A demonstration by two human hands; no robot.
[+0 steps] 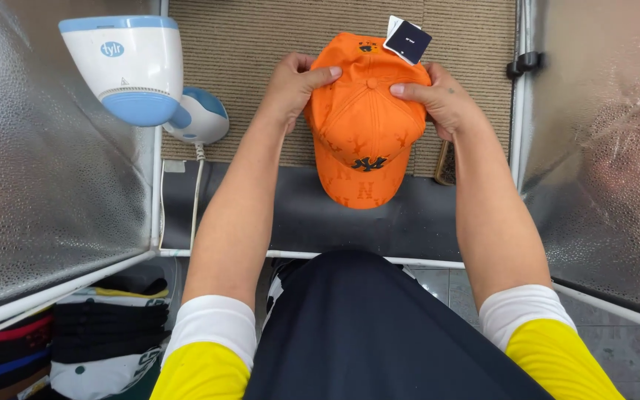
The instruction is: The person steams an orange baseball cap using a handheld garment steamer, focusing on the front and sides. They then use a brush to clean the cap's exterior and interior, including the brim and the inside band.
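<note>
An orange baseball cap (361,130) with a dark embroidered emblem on its front lies on a ribbed tan mat (261,44), its brim pointing toward me. A dark blue and white hang tag (407,38) sticks out at the cap's far side. My left hand (295,85) grips the cap's left side, thumb on the crown. The cap's right side is held by my right hand (438,96), thumb resting near the top button.
A white and blue handheld appliance (131,67) with a cord stands at the left on its base (198,118). Silver reflective panels (46,163) wall both sides. A dark strip (298,215) borders the mat's near edge. Stacked folded caps (105,333) sit at lower left.
</note>
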